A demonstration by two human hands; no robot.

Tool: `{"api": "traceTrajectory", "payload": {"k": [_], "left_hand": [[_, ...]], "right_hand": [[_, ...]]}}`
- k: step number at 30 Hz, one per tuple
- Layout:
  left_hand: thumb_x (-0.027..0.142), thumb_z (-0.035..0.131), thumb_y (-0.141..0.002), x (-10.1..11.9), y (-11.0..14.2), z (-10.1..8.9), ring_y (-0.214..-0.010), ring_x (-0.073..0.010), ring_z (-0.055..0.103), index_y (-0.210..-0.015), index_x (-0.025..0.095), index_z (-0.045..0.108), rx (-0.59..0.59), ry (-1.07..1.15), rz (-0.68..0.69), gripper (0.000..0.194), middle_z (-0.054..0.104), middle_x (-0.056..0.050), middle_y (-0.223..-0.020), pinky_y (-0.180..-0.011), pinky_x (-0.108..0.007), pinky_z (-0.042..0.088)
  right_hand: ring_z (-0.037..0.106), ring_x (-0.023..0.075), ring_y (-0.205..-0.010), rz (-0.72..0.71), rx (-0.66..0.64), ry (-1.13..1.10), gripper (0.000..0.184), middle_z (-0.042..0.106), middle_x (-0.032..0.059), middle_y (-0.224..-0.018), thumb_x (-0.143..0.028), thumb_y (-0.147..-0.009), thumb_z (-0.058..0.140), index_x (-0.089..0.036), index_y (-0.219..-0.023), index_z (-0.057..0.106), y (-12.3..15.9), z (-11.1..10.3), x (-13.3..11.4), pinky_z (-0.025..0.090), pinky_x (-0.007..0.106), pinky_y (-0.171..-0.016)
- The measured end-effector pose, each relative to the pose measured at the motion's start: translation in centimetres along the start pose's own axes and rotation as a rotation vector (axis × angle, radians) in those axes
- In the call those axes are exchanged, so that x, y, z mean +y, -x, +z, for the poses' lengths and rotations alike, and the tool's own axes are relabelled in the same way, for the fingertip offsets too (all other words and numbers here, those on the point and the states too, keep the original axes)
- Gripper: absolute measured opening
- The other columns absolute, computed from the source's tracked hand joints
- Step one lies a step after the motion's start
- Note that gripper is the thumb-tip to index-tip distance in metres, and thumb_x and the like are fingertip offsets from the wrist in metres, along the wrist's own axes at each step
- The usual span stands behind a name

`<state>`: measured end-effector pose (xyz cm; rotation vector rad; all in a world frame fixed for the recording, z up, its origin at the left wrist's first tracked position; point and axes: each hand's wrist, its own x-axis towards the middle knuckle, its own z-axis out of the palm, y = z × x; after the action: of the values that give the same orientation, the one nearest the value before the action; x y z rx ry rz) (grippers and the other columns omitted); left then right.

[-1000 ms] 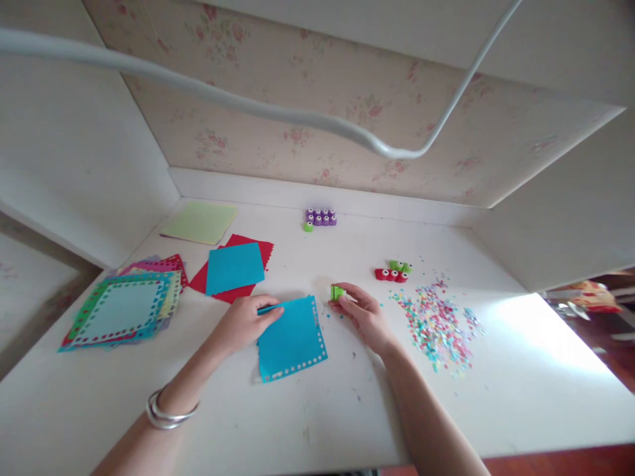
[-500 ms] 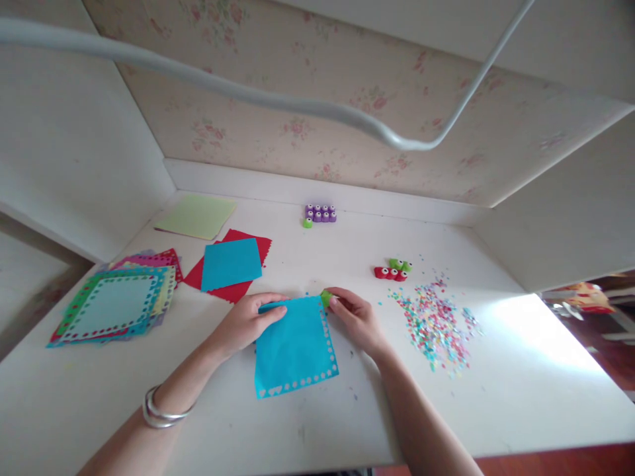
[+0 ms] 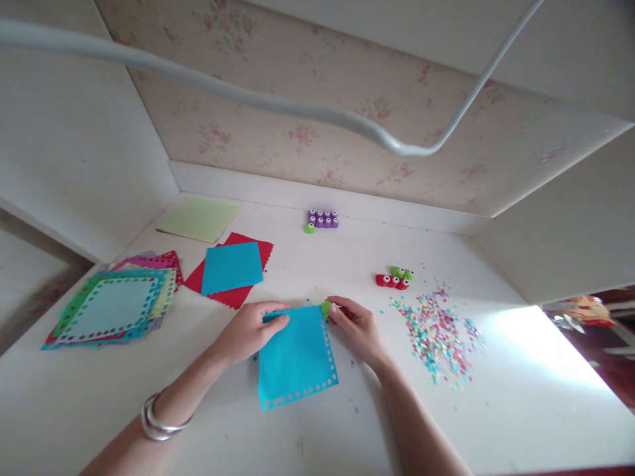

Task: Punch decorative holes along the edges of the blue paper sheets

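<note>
A sheet of blue paper (image 3: 296,354) hangs tilted in front of me, with small shapes punched along its right and bottom edges. At its top left corner my left hand (image 3: 258,325) pinches it between thumb and fingers. My right hand (image 3: 358,329) is closed around a green craft punch (image 3: 326,308), which sits at the sheet's top right corner. The fingers partly cover the punch, and whether its lever is pressed cannot be seen.
Punched colourful sheets (image 3: 112,307) lie piled at left, near pale green paper (image 3: 198,218). A blue sheet (image 3: 232,268) rests on red paper (image 3: 196,274). Purple punches (image 3: 323,219) stand by the wall; red punches (image 3: 391,282) and green punches (image 3: 401,272) sit beside scattered confetti (image 3: 439,337).
The whole view has shifted slightly, so everything sits a little lower. Both hands keep hold of the blue sheet and the green punch at nearly the same places.
</note>
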<state>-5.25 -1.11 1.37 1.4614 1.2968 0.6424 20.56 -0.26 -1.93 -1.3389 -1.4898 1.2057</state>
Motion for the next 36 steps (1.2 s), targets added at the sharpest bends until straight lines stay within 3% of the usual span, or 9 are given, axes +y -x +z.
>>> {"api": "traceTrajectory", "payload": {"k": [6,12,17,21,26,31,36], "left_hand": [[0.048,0.058,-0.088,-0.2,-0.1,0.2,-0.106,-0.0251,0.07,-0.113,0.025,0.073,0.009,-0.073,0.033,0.038,0.074,-0.002,-0.116,-0.09,-0.031,0.055],[0.042,0.051,-0.093,-0.3,0.2,1.2,-0.106,-0.0238,0.069,-0.117,0.025,0.07,0.064,-0.4,0.194,0.035,0.074,-0.003,-0.115,-0.095,-0.032,0.051],[0.038,0.05,-0.094,0.0,1.1,2.2,-0.1,-0.0243,0.066,-0.117,0.023,0.066,0.178,-0.625,0.341,0.032,0.071,-0.007,-0.113,-0.087,-0.035,0.052],[0.04,0.053,-0.093,0.2,1.9,3.0,-0.108,-0.0287,0.059,-0.117,0.022,0.067,0.263,-0.743,0.463,0.033,0.066,-0.01,-0.117,-0.093,-0.044,0.046],[0.043,0.054,-0.091,-0.2,2.7,4.5,-0.118,-0.031,0.053,-0.125,0.02,0.062,0.185,-0.756,0.491,0.041,0.062,-0.011,-0.128,-0.102,-0.05,0.038],[0.04,0.057,-0.09,-0.6,2.9,5.1,-0.122,-0.0295,0.051,-0.121,0.02,0.061,0.136,-0.735,0.507,0.037,0.061,-0.011,-0.13,-0.107,-0.05,0.032],[0.037,0.06,-0.088,-0.7,2.9,4.9,-0.122,-0.0288,0.052,-0.12,0.021,0.061,0.149,-0.689,0.526,0.036,0.063,-0.01,-0.129,-0.107,-0.049,0.031]], "right_hand": [[0.065,0.0167,-0.071,-0.055,0.018,0.118,0.034,0.073,0.006,-0.086,-0.047,-0.088,0.064,-0.02,-0.107,0.073,0.1,0.4,-0.4,0.052,0.029,-0.065],[0.066,0.0163,-0.075,-0.154,0.02,0.288,0.027,0.07,0.008,-0.11,-0.043,-0.088,0.065,-0.022,-0.102,0.075,0.3,0.9,-1.4,0.053,0.029,-0.068],[0.064,0.0143,-0.064,-0.061,-0.044,0.297,0.033,0.071,0.0082,-0.108,-0.047,-0.091,0.059,-0.023,-0.108,0.073,-0.2,-0.1,-2.4,0.053,0.028,-0.061],[0.064,0.0141,-0.064,-0.047,-0.219,0.348,0.032,0.071,0.0068,-0.109,-0.047,-0.09,0.059,-0.026,-0.109,0.074,-1.6,-1.5,-3.9,0.053,0.027,-0.057],[0.067,0.0152,-0.068,0.05,-0.447,0.44,0.024,0.073,0.0049,-0.1,-0.042,-0.086,0.066,-0.026,-0.1,0.076,-3.5,-2.1,-5.3,0.054,0.028,-0.06],[0.068,0.0164,-0.068,0.222,-0.514,0.458,0.022,0.074,0.0034,-0.08,-0.039,-0.084,0.068,-0.023,-0.098,0.073,-4.6,-2.1,-5.5,0.053,0.028,-0.062],[0.069,0.0176,-0.068,0.306,-0.565,0.507,0.021,0.073,0.0032,-0.072,-0.039,-0.081,0.072,-0.023,-0.095,0.074,-5.5,-2.0,-6.1,0.053,0.027,-0.06]]}}
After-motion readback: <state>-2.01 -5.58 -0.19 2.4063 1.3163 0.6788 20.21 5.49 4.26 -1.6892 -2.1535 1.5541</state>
